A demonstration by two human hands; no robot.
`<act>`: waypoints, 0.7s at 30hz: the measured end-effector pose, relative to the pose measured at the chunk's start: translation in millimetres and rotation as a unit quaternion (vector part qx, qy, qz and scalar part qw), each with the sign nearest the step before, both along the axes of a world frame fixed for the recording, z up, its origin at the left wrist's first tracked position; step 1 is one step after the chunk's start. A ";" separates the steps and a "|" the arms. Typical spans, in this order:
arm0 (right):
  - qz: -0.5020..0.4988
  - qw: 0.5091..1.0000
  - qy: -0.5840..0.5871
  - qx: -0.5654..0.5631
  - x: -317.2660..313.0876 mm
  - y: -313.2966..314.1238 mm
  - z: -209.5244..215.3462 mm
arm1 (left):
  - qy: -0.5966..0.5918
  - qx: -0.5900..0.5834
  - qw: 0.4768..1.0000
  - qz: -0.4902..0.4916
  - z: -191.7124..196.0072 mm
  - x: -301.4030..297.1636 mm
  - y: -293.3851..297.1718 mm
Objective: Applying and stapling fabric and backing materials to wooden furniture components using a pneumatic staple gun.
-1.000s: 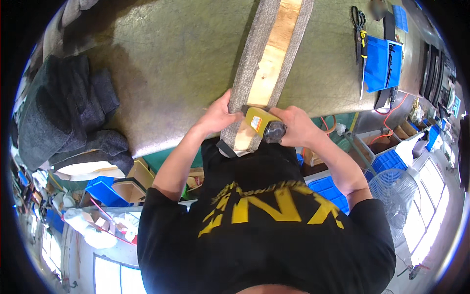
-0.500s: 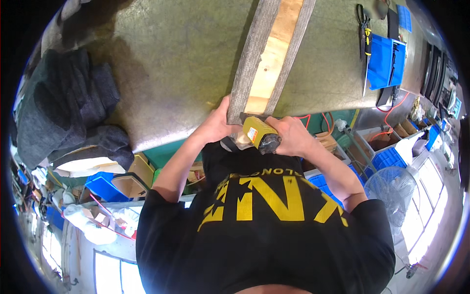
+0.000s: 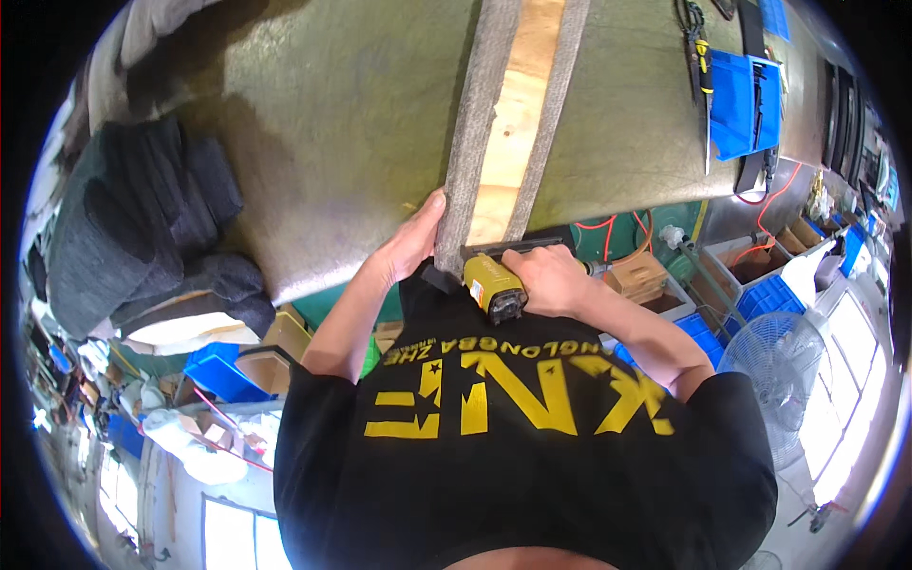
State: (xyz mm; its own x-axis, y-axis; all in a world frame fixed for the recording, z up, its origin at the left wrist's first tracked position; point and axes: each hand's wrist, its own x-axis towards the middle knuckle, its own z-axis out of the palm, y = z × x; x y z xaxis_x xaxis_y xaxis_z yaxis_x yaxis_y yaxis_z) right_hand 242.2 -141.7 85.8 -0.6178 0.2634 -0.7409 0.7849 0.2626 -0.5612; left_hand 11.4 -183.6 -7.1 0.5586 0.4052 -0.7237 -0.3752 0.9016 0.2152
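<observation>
A long wooden board (image 3: 506,142) wrapped in grey fabric (image 3: 464,161) lies across the table, bare wood showing along its middle. Its near end reaches past the table edge, close to my shirt. My left hand (image 3: 411,237) grips the board's left side near that end, its fingertips along the fabric and its thumb mostly hidden. In my right hand (image 3: 551,278) is a yellow and black staple gun (image 3: 494,288), with its dark magazine lying across the board's near end. Whether its nose touches the fabric I cannot tell.
Dark grey fabric (image 3: 142,209) is heaped on the table's left. At the right stand a blue bin (image 3: 746,104) and yellow-handled scissors (image 3: 703,66). Orange hoses (image 3: 646,228) hang beyond the table edge. Boxes and a fan (image 3: 771,370) stand at the lower right.
My right hand has drawn the staple gun a little toward me and turned it, so more of its magazine shows. My left hand stays at the board's side; the whole view has shifted slightly.
</observation>
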 end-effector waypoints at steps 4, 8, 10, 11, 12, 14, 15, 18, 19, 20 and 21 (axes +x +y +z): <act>0.001 1.000 -0.004 -0.003 2.8 3.5 0.1 | 0.025 0.047 0.998 -0.019 -9.9 4.7 2.6; -0.039 0.999 0.013 0.005 11.1 23.0 8.5 | 0.181 0.130 0.974 -0.049 -15.0 5.1 -0.5; -0.117 0.992 0.011 0.042 32.9 39.4 27.0 | 0.286 0.235 0.924 -0.101 -7.1 8.8 -13.4; -0.192 0.979 0.023 0.071 45.7 49.4 32.9 | 0.291 0.237 0.923 -0.079 4.0 11.0 -15.3; -0.209 0.972 0.017 0.107 59.6 60.1 26.9 | 0.292 0.244 0.923 -0.056 9.6 14.2 -18.5; -0.322 0.925 -0.027 0.202 83.5 75.3 -2.5 | 0.286 0.245 0.925 -0.045 -1.7 3.4 -31.4; -0.344 0.914 -0.033 0.211 92.0 87.0 -12.3 | 0.321 0.248 0.910 -0.083 1.8 -3.1 -29.0; -0.224 0.870 0.006 0.439 77.5 111.4 -0.3 | 0.331 0.329 0.882 -0.066 19.5 -30.5 -17.6; -0.196 0.875 0.099 0.432 64.4 122.8 13.8 | 0.415 0.324 0.835 -0.160 44.9 -39.9 -3.0; -0.162 0.872 0.196 0.418 41.9 136.1 26.0 | 0.499 0.309 0.771 -0.246 74.9 -51.0 8.3; -0.117 0.835 0.271 0.465 18.5 141.2 26.2 | 0.549 0.323 0.701 -0.322 102.3 -60.7 17.3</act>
State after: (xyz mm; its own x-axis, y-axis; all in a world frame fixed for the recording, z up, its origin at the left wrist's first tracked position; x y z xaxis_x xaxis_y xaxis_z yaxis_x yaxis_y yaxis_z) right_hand 260.7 -0.5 112.0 -0.6471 0.7294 0.2217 0.5733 0.6573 -0.4892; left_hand -49.3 -166.3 95.2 0.0256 0.7660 -0.6423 0.7758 0.3900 0.4961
